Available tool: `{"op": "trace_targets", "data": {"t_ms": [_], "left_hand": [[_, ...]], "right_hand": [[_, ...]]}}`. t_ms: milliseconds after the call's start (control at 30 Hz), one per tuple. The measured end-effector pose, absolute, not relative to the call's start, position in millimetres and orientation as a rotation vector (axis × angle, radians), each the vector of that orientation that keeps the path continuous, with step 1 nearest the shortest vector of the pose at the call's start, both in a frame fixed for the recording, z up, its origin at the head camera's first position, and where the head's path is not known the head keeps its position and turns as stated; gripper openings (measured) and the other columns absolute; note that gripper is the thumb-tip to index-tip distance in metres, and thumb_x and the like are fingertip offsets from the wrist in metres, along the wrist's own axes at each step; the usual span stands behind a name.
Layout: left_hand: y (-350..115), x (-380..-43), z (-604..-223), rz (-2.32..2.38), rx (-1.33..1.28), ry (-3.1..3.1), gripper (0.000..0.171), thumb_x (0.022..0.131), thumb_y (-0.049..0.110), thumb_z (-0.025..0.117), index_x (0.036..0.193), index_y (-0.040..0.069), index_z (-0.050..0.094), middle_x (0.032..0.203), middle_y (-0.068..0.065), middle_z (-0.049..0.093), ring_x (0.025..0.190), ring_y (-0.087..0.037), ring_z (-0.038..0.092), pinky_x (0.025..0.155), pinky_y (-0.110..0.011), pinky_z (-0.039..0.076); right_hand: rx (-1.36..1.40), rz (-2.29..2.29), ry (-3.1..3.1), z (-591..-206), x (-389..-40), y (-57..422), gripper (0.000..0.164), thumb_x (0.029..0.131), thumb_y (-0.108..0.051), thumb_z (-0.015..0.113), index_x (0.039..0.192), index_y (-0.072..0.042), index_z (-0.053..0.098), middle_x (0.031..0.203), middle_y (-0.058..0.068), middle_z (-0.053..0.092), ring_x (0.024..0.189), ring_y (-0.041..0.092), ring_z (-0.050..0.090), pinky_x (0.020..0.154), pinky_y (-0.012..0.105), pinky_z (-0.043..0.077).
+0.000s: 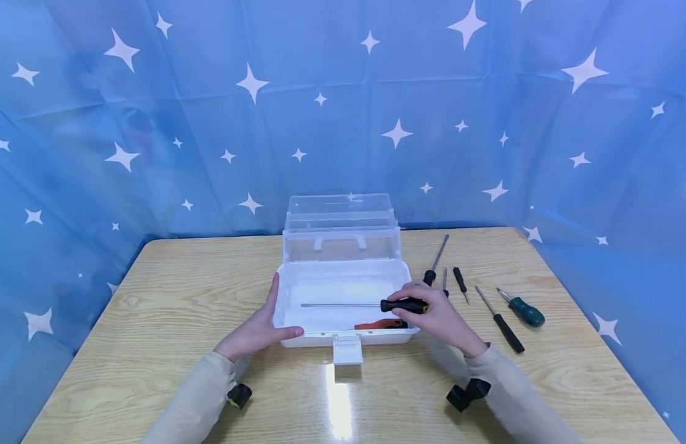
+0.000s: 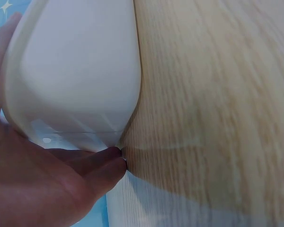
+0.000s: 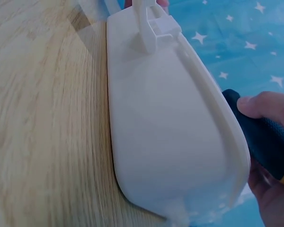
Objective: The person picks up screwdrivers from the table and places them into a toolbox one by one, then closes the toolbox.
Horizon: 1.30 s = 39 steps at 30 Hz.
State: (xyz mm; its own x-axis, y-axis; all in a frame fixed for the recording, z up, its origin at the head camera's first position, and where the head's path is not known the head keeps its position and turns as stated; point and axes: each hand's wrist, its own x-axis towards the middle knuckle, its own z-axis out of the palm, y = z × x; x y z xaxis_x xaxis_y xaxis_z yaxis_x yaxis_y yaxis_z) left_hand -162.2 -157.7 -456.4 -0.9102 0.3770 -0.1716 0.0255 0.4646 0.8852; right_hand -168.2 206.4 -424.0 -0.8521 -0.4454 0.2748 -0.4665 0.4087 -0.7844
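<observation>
A white plastic toolbox [image 1: 320,280] with a clear lid [image 1: 341,216] raised stands on the table. My left hand [image 1: 261,327] grips its left end, thumb over the front rim; in the left wrist view the fingers [image 2: 104,168] reach round the outer wall. My right hand [image 1: 439,314] holds a long screwdriver [image 1: 343,305] by its black handle, level over the box, its shank pointing left. The right wrist view shows the dark handle [image 3: 260,137] with its yellow end under the thumb. Inside the box, along the front wall, lies a red-and-black handled tool [image 1: 378,324], partly hidden.
Right of the box lie several screwdrivers: a long one [image 1: 439,250] partly behind my hand, a short one [image 1: 460,280], a black-handled one [image 1: 506,333] and a green-handled one [image 1: 526,311]. The box's front latch [image 1: 347,350] hangs down. A starry blue curtain [image 1: 343,123] backs the table.
</observation>
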Motion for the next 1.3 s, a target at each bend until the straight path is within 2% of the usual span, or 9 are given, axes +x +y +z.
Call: {"op": "trace_targets", "data": {"t_ms": [200,333,667,1300], "left_hand": [[-158,-163,-457,1.44,0.349,2.368,0.122,0.082,0.034,0.078,0.151,0.02,-0.021,0.159,-0.018,-0.007,0.143,-0.039,0.007,0.109,-0.06,0.016],[-158,-163,-457,1.466,0.36,2.354,0.122,0.082,0.032,0.078,0.152,0.02,-0.021,0.159,-0.017,-0.006,0.143,-0.039,0.008,0.109,-0.061,0.017],[-158,-163,-457,1.476,0.363,2.343,0.122,0.082,0.032,0.078,0.151,0.02,-0.022,0.159,-0.017,-0.007,0.143,-0.039,0.007,0.109,-0.061,0.016],[-158,-163,-458,1.5,0.39,2.333,0.123,0.082,0.03,0.078,0.151,0.019,-0.023,0.159,-0.018,-0.006,0.143,-0.039,0.009,0.109,-0.059,0.017]], "right_hand": [[0.889,1.461,-2.622,-440,-180,203,0.022,0.086,-0.009,0.074,0.107,-0.014,0.073,0.107,0.001,0.063,0.097,0.02,0.056,0.078,0.032,0.049],[0.958,1.445,-2.603,-442,-183,197,0.019,0.087,-0.014,0.074,0.106,-0.019,0.074,0.101,-0.005,0.064,0.091,0.015,0.056,0.072,0.03,0.047],[0.963,1.39,-2.652,-439,-187,183,0.016,0.089,-0.018,0.072,0.105,-0.018,0.073,0.098,-0.006,0.06,0.088,0.014,0.053,0.069,0.033,0.044],[1.021,1.129,-2.792,-437,-195,173,0.015,0.087,-0.009,0.072,0.102,-0.013,0.074,0.097,-0.005,0.065,0.093,0.017,0.054,0.074,0.032,0.048]]}}
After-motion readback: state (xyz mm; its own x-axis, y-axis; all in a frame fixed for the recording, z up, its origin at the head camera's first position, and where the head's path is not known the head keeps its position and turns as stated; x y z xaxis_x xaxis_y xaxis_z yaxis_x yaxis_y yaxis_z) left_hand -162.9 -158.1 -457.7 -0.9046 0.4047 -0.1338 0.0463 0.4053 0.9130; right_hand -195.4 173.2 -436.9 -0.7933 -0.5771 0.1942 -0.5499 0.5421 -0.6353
